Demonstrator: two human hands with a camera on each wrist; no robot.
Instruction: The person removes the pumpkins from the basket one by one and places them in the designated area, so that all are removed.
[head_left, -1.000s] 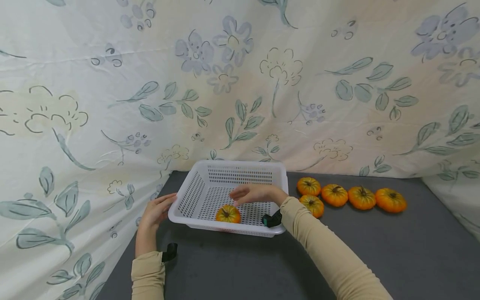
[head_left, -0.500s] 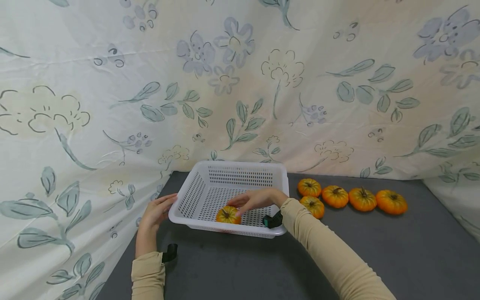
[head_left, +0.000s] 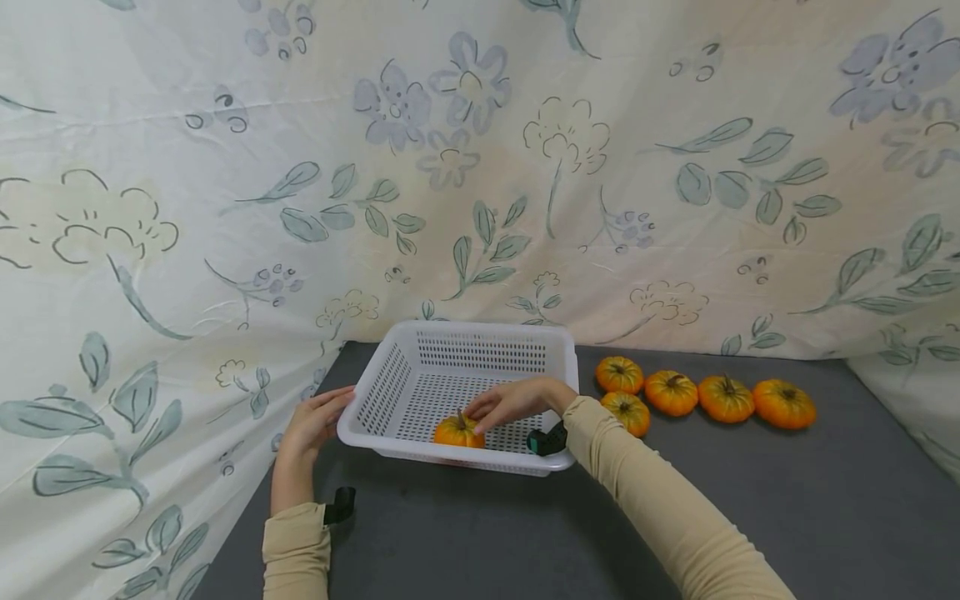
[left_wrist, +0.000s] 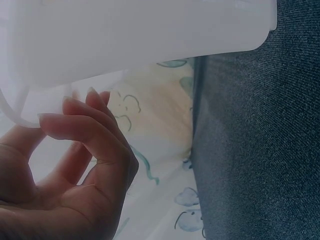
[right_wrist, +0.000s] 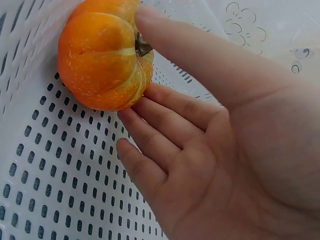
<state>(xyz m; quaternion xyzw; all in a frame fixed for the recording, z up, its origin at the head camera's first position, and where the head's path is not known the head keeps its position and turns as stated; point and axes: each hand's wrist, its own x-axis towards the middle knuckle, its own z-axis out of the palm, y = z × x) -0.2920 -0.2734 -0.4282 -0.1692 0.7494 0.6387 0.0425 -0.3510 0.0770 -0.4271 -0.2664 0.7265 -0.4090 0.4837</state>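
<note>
A white perforated plastic basket [head_left: 480,335] stands on the dark table with one small orange pumpkin [head_left: 454,432] in its front part. My right hand [head_left: 517,400] reaches over the right side into the basket. Seen from the right wrist, its thumb lies by the stem and its fingertips touch the underside of the pumpkin [right_wrist: 100,60], which is pinched between them and looks tilted. At the basket's left end, my left hand [head_left: 311,425] holds the rim. In the left wrist view the fingers and thumb of the left hand [left_wrist: 85,165] close on the rim's edge.
To the right of the basket, several more pumpkins [head_left: 724,400] lie close together on the dark table [head_left: 480,533]. Behind and at the left, a flower-patterned cloth [head_left: 480,208] hangs down to the table's edge.
My right hand has lowered from above the basket floor onto the pumpkin and taken hold of it. The pumpkin has tipped, its stem now more upright. My left hand stays at the rim.
</note>
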